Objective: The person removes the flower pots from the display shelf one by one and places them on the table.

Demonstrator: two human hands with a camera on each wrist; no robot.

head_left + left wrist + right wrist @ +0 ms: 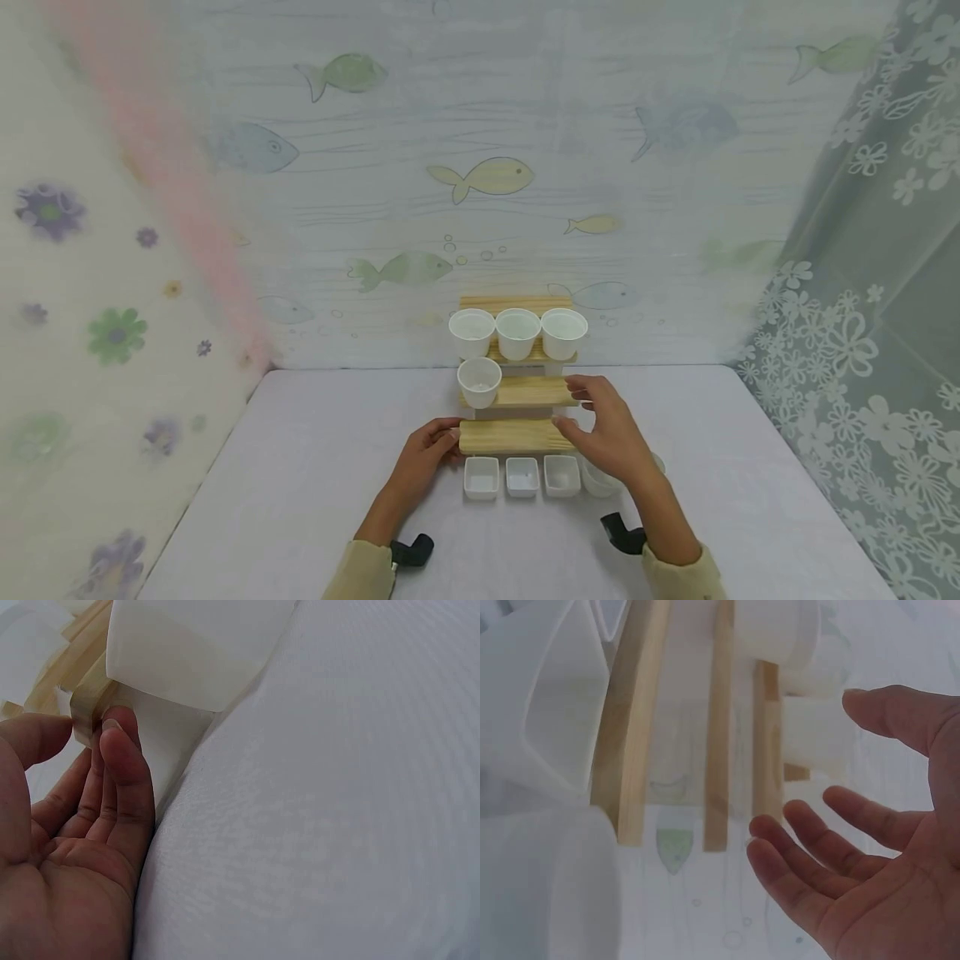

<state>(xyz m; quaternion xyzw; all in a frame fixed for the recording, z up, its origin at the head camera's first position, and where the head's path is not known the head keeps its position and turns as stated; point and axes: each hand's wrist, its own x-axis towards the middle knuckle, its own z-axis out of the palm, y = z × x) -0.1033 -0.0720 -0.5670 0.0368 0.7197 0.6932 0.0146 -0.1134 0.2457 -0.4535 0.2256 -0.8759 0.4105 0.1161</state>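
A tiered wooden rack stands on the white-covered table. At its lowest board [506, 436], my left hand [423, 454] pinches the left end between thumb and fingers; the left wrist view shows the board's end [88, 703] there. My right hand [611, 429] is spread around the rack's right side, with loosely bent fingers near the middle board [536, 390] and thumb by the lowest one. In the right wrist view the right hand [877, 877] holds nothing. One round white cup [479, 385] sits at the left of the middle board.
Along an upper board stand three round white cups [517, 336]. Before the rack, three small square white cups [482, 479] line up on the table [300, 492]. A round white cup [597, 481] beside them is partly hidden by the right forearm. Fish-patterned cloth [487, 179] hangs behind.
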